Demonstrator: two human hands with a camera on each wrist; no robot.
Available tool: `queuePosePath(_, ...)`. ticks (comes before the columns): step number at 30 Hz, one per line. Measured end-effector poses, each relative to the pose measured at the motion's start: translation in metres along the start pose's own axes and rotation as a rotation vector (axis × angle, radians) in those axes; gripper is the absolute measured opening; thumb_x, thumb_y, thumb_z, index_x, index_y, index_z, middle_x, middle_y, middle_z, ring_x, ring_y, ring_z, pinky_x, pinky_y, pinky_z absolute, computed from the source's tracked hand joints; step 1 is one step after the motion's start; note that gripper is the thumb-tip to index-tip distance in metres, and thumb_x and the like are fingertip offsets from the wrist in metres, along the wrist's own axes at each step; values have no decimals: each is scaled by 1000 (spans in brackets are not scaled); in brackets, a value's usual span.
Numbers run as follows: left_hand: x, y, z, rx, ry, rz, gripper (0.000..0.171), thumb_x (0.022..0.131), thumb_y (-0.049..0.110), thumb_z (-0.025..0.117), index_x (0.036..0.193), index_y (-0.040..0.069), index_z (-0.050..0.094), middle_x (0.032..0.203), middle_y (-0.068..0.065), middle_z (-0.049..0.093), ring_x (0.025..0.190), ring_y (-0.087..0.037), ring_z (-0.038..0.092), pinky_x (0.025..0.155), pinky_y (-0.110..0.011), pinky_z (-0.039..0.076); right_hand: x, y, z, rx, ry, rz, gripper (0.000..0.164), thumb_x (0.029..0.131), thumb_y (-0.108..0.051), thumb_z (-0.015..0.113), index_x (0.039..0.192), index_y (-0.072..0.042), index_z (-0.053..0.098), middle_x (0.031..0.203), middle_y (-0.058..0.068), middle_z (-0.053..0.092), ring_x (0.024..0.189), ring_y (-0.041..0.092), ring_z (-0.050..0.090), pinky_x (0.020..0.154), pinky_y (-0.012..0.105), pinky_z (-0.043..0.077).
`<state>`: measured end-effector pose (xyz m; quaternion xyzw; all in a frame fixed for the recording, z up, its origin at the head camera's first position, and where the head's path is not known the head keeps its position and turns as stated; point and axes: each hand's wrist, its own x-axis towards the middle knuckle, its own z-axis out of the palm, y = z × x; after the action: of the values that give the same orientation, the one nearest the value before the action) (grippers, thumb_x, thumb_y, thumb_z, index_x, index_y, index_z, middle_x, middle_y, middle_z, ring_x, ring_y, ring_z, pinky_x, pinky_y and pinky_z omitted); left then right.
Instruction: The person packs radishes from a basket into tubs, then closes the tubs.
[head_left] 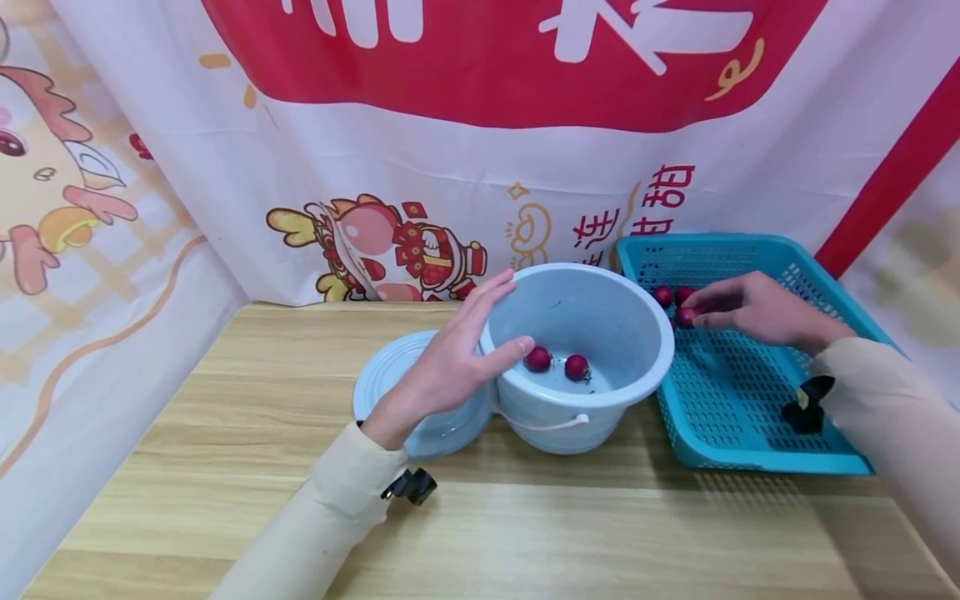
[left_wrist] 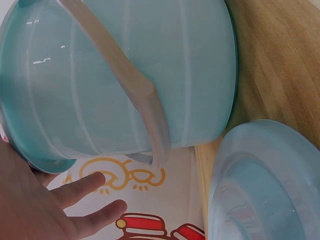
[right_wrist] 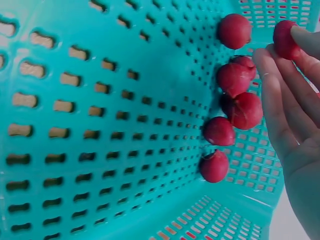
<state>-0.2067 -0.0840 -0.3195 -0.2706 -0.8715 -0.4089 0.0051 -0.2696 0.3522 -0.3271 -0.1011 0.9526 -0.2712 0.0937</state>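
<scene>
Between my right thumb and fingers, a red radish (right_wrist: 286, 40) is pinched above the basket's mesh floor. That right hand (head_left: 765, 308) reaches into the far left part of a teal basket (head_left: 765, 461). Several loose radishes (right_wrist: 232, 80) lie along the basket's side beside the fingers. A light blue bucket (head_left: 570, 433) stands upright left of the basket, with two radishes (head_left: 577, 367) on its bottom. My left hand (head_left: 453, 358) rests at the bucket's left rim, thumb over the edge and the other fingers extended outside. Two of these fingers (left_wrist: 97, 220) stand apart from the wall.
A round blue lid (head_left: 378, 379) lies on the wooden table (head_left: 187, 417) left of the bucket. The bucket's pale carrying handle (left_wrist: 112, 65) hangs down its outside. Behind the table hangs a printed white and red cloth (head_left: 465, 158).
</scene>
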Motion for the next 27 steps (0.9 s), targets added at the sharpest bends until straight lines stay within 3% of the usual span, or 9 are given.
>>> queuePosePath(7,0,1,0,4,2,-3,80,99,61,56,168,30,29,177,21,14,164,-22,27,122,-72,33,-7,-10,-7,94,92,22,49,101,-33,73,143,-8,66,139,22,68,114,31,70,86,44,66)
queuePosePath(12,0,1,0,3,4,-4,80,99,61,56,168,31,28,176,23,13,163,-21,27,121,-73,34,-14,-20,-14,122,170,22,53,99,-43,73,143,-14,67,136,16,71,102,14,72,77,30,65)
queuePosePath(15,0,1,0,3,5,-2,80,99,61,56,168,31,29,177,21,14,163,-22,27,121,-73,34,-16,-23,-17,137,223,7,54,97,-46,75,142,-17,67,125,-6,74,100,3,68,74,27,64)
queuePosePath(19,0,1,0,4,5,-4,80,99,61,56,168,32,29,178,19,14,163,-22,27,121,-74,34,-19,-30,-20,156,289,-10,56,94,-48,78,142,-20,67,108,-32,68,101,-3,65,74,23,63)
queuePosePath(27,-1,2,-1,1,1,-7,80,99,60,56,168,30,29,177,21,14,164,-22,27,122,-73,33,-29,-56,-21,198,386,-103,55,93,-39,81,142,-19,68,112,-30,71,99,-3,70,75,16,61)
